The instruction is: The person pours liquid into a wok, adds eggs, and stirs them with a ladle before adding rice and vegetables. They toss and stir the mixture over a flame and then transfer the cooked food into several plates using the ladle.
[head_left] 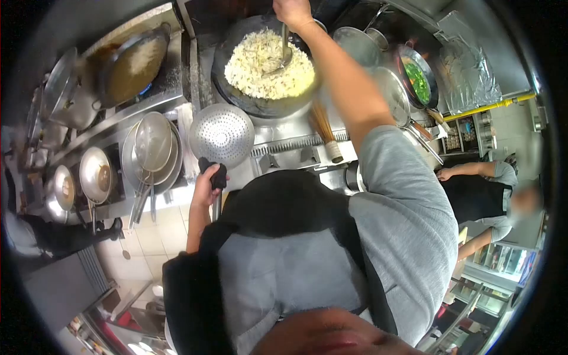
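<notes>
Far left: side wok (127, 65) w/ brownish contents over a blue flame. Below it, stacked pans (151, 148) lie bowl-up on the steel desk (278, 133).

Next right: left hand (207, 184), its fingers (218, 176) closed tight round the dark grip of a perforated strainer (222, 135). The strainer's bowl is held level over the desk edge, just beside and below the main wok (236, 89), not touching the food.

Centre: the main wok is heaped w/ pale fried rice (266, 65), spread across most of the pan.

Right hand (293, 12) is at the top of frame w/ the arm stretched out. It's fisted round the top of the ladle (278, 56) shaft; fingertips aren't clearly shown. The ladle bowl is sunk in the rice at mid-pile.

To do the stir well, imo: drive the ladle under the heap along the wok wall, lift and fold, don't just push the top. Work the rim-side rice back to the middle so nothing sits and scorches. Hold the strainer steady and clear of the burner.

Further right: bamboo brush (325, 130) leaning at the stove front, then a greens wok (419, 80). Far right, a co-worker (479, 198) in grey w/ dark apron stands well apart.
</notes>
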`<move>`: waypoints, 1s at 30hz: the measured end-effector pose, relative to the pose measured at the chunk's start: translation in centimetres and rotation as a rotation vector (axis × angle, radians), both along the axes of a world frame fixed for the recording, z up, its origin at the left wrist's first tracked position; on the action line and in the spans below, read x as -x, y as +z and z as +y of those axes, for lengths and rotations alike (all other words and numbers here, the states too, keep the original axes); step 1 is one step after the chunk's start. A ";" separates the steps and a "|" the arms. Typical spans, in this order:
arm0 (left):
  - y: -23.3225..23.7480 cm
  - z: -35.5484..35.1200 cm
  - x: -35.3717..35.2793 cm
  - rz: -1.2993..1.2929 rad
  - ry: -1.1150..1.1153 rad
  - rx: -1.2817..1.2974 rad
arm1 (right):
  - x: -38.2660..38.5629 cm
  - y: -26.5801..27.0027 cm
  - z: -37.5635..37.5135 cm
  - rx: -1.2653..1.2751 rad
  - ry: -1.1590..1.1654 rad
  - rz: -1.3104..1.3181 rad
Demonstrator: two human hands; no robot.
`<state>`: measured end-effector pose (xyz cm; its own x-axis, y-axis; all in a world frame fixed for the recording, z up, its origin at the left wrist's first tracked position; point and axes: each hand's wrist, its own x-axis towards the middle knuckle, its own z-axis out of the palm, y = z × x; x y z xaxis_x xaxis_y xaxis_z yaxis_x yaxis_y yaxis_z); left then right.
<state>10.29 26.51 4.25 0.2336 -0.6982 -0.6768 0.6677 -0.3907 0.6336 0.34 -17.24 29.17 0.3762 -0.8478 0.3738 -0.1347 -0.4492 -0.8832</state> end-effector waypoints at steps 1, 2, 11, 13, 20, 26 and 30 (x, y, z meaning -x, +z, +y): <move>0.1 0.4 -0.2 -0.019 0.026 -0.034 | 0.0 1.0 1.5 0.029 0.011 -0.005; -0.2 0.6 -0.7 -0.009 0.030 -0.001 | -0.7 -0.8 1.3 0.027 0.114 -0.155; 0.6 1.8 -2.4 -0.051 0.077 0.091 | -3.6 -5.9 -0.8 0.113 0.079 -0.155; 0.7 2.2 -2.4 -0.088 0.097 0.033 | -3.5 -6.8 -0.6 0.210 0.069 -0.223; 1.2 2.7 -2.3 -0.032 0.118 0.035 | -3.1 -9.2 -7.7 0.595 -0.118 -0.066; 1.5 3.4 -2.6 -0.055 0.169 0.047 | 2.8 0.4 -5.3 -0.272 0.009 -0.465; 0.4 3.5 -3.0 -0.052 0.221 0.024 | 2.9 -9.2 -8.6 -0.312 -0.020 -0.516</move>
<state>13.27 30.01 4.66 0.4167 -0.6422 -0.6433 0.7016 -0.2227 0.6768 -2.51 -25.89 19.99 0.1951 -0.9520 0.2358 0.3403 -0.1598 -0.9267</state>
